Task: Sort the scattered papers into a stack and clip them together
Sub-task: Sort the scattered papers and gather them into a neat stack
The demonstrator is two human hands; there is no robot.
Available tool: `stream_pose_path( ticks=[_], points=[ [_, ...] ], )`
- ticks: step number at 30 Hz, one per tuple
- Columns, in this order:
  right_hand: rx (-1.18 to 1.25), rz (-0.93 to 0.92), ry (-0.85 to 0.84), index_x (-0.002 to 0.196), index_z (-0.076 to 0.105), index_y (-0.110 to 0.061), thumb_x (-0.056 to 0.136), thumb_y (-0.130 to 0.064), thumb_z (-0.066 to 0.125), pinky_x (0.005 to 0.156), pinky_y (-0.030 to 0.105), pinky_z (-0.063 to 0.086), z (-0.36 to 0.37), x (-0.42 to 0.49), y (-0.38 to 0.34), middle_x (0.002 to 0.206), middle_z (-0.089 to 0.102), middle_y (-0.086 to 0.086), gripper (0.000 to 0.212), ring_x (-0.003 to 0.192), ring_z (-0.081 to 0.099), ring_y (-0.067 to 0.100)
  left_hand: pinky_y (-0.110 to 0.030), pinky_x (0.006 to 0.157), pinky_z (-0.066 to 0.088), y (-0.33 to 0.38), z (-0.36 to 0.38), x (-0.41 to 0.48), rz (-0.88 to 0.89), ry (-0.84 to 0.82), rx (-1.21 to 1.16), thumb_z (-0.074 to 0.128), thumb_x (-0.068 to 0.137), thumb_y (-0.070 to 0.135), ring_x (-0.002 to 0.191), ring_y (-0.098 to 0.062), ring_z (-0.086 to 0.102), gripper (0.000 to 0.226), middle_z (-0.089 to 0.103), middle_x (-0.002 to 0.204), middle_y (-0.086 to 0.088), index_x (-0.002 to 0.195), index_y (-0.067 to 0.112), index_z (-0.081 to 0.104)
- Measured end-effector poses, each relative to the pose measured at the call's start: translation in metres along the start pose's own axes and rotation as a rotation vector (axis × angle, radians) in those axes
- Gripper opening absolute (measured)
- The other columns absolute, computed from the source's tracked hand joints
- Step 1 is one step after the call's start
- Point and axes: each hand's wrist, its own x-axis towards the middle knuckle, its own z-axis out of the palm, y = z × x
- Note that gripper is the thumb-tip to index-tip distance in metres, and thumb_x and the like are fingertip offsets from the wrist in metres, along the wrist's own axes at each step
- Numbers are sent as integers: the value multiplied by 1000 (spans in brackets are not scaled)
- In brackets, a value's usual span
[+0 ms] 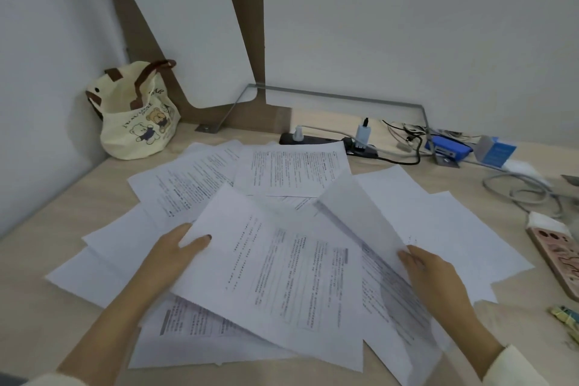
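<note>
tote bag (138, 116): cream, bear prints, far left corner of the desk (47, 323)
power strip (313, 138): black, far middle, plugs in it
phone (557, 257): patterned case, right edge

Evenly and softly lit, cool in tone. Faintly shadowed under the lifted papers (275, 260). Bent by the wide lens toward the edges, slightly soft throughout.

We see the papers (291, 172) overlapping across the middle of the surface (40, 307). A bag (138, 122) stands in the far left corner. A power strip (313, 138) lies just behind the papers, with cables (526, 194) to its right. A phone (557, 257) lies at the right edge. Near left, our left hand (175, 254) grips the central sheet (282, 276); near right, our right hand (435, 276) holds a tilted sheet (360, 216).
</note>
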Motion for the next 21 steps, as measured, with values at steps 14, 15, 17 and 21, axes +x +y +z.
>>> stream_pose_path(
  ticks=[14, 15, 17, 21],
  points=[
    [574, 126, -426, 101, 61, -14, 97, -30, 42, 61, 27, 52, 33, -30, -98, 92, 68, 13, 25, 73, 63, 19, -20, 53, 57, -15, 74, -90, -257, -265, -573, 64, 81, -4, 78, -15, 67, 22, 67, 90, -4, 98, 10, 63],
    [618, 145, -498, 106, 59, -23, 96, -33, 43, 60, 23, 54, 38, -33, -103, 93, 69, 4, 21, 75, 66, 16, -11, 54, 52, -12, 73, -94, -222, -359, -480, 71, 75, 6, 75, -4, 66, 22, 66, 90, 2, 92, 17, 62],
    [602, 124, -598, 117, 50, -32, 94, -39, 45, 65, 16, 55, 48, -36, -103, 103, 67, -5, 25, 86, 68, 11, -5, 61, 46, -14, 64, -92, -175, -479, -367, 77, 57, 22, 77, 7, 63, 39, 65, 92, 12, 88, 28, 55],
    [571, 70, -529, 129, 46, -33, 93, -36, 48, 90, 23, 43, 49, -33, -87, 123, 58, -8, 36, 108, 57, 10, -32, 77, 59, -33, 27, -78, -248, -285, -579, 92, 36, 33, 95, -14, 68, 76, 73, 97, 9, 105, 20, 62]
  ],
)
